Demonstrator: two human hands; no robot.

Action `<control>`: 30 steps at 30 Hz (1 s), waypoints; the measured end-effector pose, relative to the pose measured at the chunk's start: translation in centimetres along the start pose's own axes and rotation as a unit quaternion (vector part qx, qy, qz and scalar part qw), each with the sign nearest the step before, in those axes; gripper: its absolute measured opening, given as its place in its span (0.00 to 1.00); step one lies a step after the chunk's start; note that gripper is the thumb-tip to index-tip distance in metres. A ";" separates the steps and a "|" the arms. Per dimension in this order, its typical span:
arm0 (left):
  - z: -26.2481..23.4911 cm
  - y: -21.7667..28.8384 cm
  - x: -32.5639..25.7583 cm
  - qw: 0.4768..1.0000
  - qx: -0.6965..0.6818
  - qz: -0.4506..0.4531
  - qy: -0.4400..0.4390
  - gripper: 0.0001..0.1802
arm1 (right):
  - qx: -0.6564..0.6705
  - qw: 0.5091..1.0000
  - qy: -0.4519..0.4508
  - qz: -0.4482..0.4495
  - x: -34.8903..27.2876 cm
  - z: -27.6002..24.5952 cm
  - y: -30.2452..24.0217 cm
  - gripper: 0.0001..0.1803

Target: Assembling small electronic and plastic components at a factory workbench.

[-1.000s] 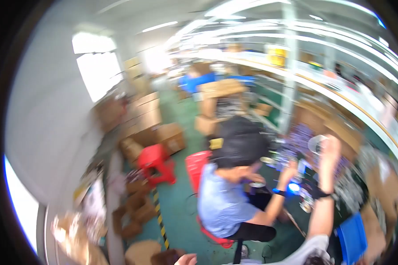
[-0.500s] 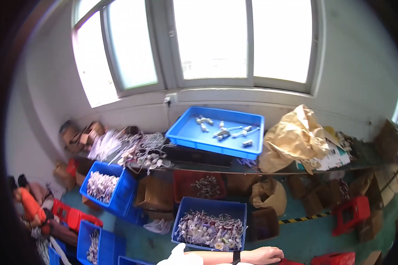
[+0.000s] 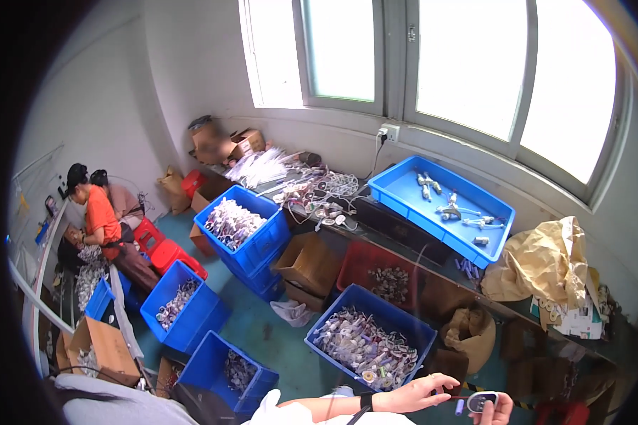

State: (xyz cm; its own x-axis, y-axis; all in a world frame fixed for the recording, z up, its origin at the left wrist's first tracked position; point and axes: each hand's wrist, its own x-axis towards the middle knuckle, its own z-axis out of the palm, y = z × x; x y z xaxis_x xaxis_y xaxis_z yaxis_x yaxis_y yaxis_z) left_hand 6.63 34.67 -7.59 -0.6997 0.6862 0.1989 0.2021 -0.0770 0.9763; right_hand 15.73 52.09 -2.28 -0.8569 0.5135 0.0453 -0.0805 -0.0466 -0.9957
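Observation:
At the lower edge, my left hand [image 3: 411,394], with a black band [image 3: 366,401] on its wrist, reaches rightward with fingers apart. Close to its fingertips is a thin red wire. My right hand [image 3: 502,412] is closed on a small round device [image 3: 480,402] with a pale rim and a dark face. A small purple cylinder [image 3: 459,407] hangs beside the device, near the red wire. Just beyond my left hand stands a blue bin [image 3: 422,333], filled with white and purple small parts and wires.
A blue tray [image 3: 443,244] with several white parts rests on the bench beneath the window, beside crumpled brown paper [image 3: 539,258]. Blue bins [image 3: 259,241] and cardboard boxes [image 3: 308,258] stand on the floor. Two people work at the far left, one in an orange top [image 3: 101,212], near red stools [image 3: 170,256].
The view has swung left, showing the two people more fully. My left hand has opened from a loosely curled pose. My right hand with the round device has come into view.

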 end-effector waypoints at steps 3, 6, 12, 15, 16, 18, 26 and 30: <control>-1.3 0.1 -0.5 0.997 0.012 0.009 0.080 0.24 | 0.061 0.988 -0.140 0.001 2.0 3.4 1.9 0.11; -3.2 0.2 -1.3 0.989 0.032 0.020 0.141 0.27 | 0.064 0.971 -0.229 -0.011 3.4 7.2 3.5 0.14; -9.5 1.1 -4.7 0.960 0.121 -0.022 0.253 0.30 | 0.107 0.943 -0.315 0.021 4.3 16.1 6.6 0.13; -13.6 0.7 -6.2 0.923 0.246 0.020 0.294 0.33 | 0.100 0.929 -0.353 0.036 3.9 20.9 7.4 0.14; -15.2 0.5 -6.7 0.924 0.247 0.019 0.291 0.33 | 0.086 0.932 -0.351 0.009 3.9 22.8 7.9 0.14; -18.6 0.2 -8.0 0.910 0.300 0.057 0.281 0.34 | 0.072 0.936 -0.344 -0.016 3.5 26.6 8.6 0.14; -37.4 -2.2 -15.2 0.915 0.268 -0.010 0.301 0.32 | 0.012 0.930 -0.368 -0.018 1.8 45.9 11.8 0.10; -46.7 0.3 -19.4 0.930 0.225 -0.044 0.286 0.32 | 0.018 0.917 -0.394 0.052 1.9 54.8 11.9 0.09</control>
State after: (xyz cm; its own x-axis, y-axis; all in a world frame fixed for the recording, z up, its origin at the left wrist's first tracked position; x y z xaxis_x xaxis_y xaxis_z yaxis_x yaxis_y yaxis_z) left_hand -11.72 -12.45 -7.18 -0.9516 0.1684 0.2573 0.3023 0.3599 0.8826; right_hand -14.75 5.51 -9.58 -0.9616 -0.2742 0.0097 0.0174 -0.0961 -0.9952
